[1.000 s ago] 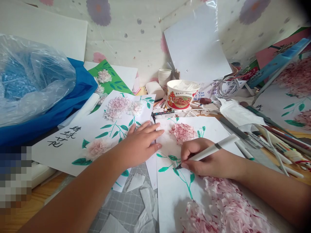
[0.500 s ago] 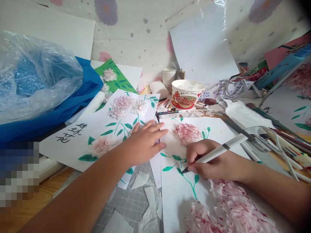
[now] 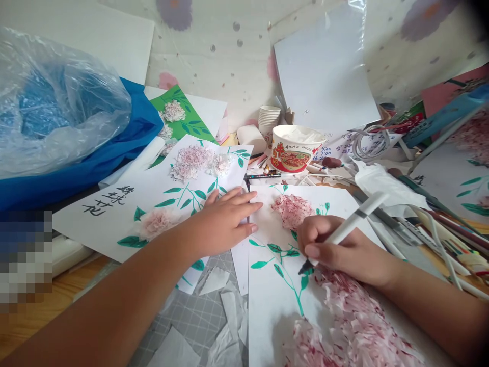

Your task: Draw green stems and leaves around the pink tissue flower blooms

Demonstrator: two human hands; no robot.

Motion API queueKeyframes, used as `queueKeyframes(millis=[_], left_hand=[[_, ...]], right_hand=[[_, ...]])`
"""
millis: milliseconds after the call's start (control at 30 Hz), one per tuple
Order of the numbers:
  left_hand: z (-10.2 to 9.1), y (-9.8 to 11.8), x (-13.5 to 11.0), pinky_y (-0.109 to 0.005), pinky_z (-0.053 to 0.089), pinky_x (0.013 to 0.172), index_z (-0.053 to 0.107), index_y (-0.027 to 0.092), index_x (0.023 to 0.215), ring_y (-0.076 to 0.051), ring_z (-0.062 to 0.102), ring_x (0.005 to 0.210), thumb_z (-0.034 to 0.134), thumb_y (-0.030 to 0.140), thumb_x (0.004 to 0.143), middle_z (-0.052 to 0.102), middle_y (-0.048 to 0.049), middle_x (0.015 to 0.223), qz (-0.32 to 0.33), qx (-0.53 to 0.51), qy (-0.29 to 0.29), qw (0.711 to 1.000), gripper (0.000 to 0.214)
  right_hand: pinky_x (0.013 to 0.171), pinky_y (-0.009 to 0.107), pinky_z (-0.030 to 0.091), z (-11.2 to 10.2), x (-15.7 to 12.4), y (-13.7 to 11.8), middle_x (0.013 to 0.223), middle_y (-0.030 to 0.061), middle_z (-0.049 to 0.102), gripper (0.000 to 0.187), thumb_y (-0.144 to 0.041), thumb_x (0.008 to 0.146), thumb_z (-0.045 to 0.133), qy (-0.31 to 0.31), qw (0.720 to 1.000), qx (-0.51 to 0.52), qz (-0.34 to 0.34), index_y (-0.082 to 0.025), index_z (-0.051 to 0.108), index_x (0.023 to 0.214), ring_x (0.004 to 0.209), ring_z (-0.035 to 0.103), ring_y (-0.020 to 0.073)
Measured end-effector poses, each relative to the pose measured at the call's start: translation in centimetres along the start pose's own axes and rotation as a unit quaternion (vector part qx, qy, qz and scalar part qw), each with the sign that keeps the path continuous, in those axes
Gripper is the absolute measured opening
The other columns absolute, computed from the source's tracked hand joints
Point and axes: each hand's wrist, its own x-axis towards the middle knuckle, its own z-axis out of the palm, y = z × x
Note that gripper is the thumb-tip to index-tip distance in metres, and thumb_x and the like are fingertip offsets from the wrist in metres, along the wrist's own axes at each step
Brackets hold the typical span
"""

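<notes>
My right hand [image 3: 336, 247] grips a white marker pen [image 3: 353, 219] with a dark tip, which points down at a green leaf on the right-hand sheet of paper [image 3: 267, 300]. That sheet carries green stems and leaves and a pink-red tissue flower [image 3: 293, 211]; a bigger red-streaked tissue flower [image 3: 362, 321] fills its lower right. My left hand [image 3: 225, 221] lies flat with fingers spread, across the edge of the left drawing [image 3: 86, 229] and the left edge of the right sheet. Pale tissue flowers, green leaves and black brush characters cover the left drawing.
A red-and-white paper bowl [image 3: 296, 150] holding white tissue stands behind the sheets, beside stacked paper cups [image 3: 269, 120]. Torn tissue scraps [image 3: 214, 281] lie on the grey cutting mat [image 3: 179, 300]. Pens and brushes crowd the right; a plastic-covered blue bundle [image 3: 141, 122] is at left.
My right hand has shifted the marker slightly right, from a leaf on the left of the stem to the leaf on its right, and the pen stands steeper. My left hand stays put.
</notes>
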Motion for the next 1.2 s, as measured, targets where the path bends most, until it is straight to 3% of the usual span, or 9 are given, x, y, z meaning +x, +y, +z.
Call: queueKeyframes(millis=[67, 200, 600, 933, 1200], left_hand=[[-0.01, -0.01, -0.04, -0.051, 0.004, 0.099, 0.033, 0.037, 0.121, -0.020, 0.010, 0.126, 0.032, 0.042, 0.082, 0.019, 0.0093, 0.137, 0.000, 0.002, -0.001, 1.000, 0.040], [-0.11, 0.05, -0.04, -0.051, 0.004, 0.099, 0.032, 0.037, 0.122, -0.020, 0.010, 0.126, 0.032, 0.042, 0.082, 0.018, 0.0089, 0.137, -0.003, 0.007, -0.005, 1.000, 0.040], [-0.07, 0.06, 0.04, -0.051, 0.005, 0.099, 0.032, 0.037, 0.122, -0.020, 0.010, 0.126, 0.032, 0.042, 0.082, 0.017, 0.0093, 0.137, -0.006, 0.011, -0.008, 1.000, 0.041], [-0.20, 0.03, 0.01, -0.050, 0.006, 0.099, 0.032, 0.036, 0.123, -0.021, 0.010, 0.126, 0.032, 0.042, 0.082, 0.017, 0.0086, 0.137, -0.006, 0.014, -0.012, 1.000, 0.042], [-0.50, -0.46, -0.18, -0.050, 0.005, 0.100, 0.029, 0.036, 0.124, -0.018, 0.009, 0.126, 0.032, 0.041, 0.082, 0.017, 0.0096, 0.137, -0.004, 0.010, -0.024, 1.000, 0.042]], right_hand=[[0.046, 0.022, 0.031, -0.08, -0.19, -0.18, 0.053, -0.0027, 0.041, 0.022, -0.021, 0.073, 0.052, -0.038, 0.998, -0.050, -0.008, -0.017, 0.040, 0.055, 0.049, 0.037, 0.0085], [0.044, 0.021, 0.030, -0.14, -0.38, -0.25, 0.050, -0.0037, 0.038, 0.023, -0.021, 0.071, 0.051, -0.046, 0.994, -0.096, -0.018, -0.017, 0.037, 0.053, 0.047, 0.034, 0.0078], [0.042, 0.019, 0.031, 0.23, -0.31, -0.53, 0.049, -0.0025, 0.044, 0.020, -0.023, 0.068, 0.055, -0.077, 0.989, -0.120, -0.032, -0.015, 0.044, 0.054, 0.045, 0.038, 0.0073], [0.046, 0.021, 0.033, -0.21, -0.03, -0.29, 0.049, -0.0022, 0.042, 0.021, -0.018, 0.069, 0.049, -0.072, 0.984, -0.154, -0.054, -0.017, 0.038, 0.051, 0.048, 0.040, 0.0088], [0.045, 0.021, 0.029, -0.53, 0.02, 0.09, 0.049, -0.0050, 0.033, 0.026, -0.013, 0.069, 0.049, -0.063, 0.985, -0.140, -0.078, -0.017, 0.032, 0.049, 0.047, 0.032, 0.0076]])
